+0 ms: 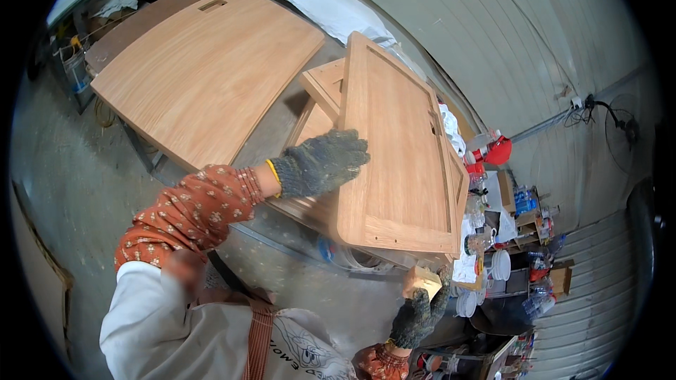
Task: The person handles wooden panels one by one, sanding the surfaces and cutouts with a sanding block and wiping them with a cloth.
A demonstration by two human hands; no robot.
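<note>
A framed wooden panel [396, 155] with rounded corners lies tilted on top of other wooden pieces [325, 84] on the workbench. My left hand [320, 162], in a dark grey knitted glove with a yellow cuff edge, rests flat on the panel's left edge, fingers stretched out together. Beyond the panel's near right corner, my right hand [417, 318], gloved alike, grips a small yellowish block [422, 281]; its fingers are partly hidden. To the left lies a larger flat wooden panel [211, 70] with a small rectangular slot near its far edge.
White cloth [334, 3] lies along the bench's far side. At the right, shelves and a table carry bottles, white tubs [500, 264], boxes and a red container [498, 150]. A fan [623, 127] hangs by the corrugated wall. Cardboard [42, 267] leans at the far left.
</note>
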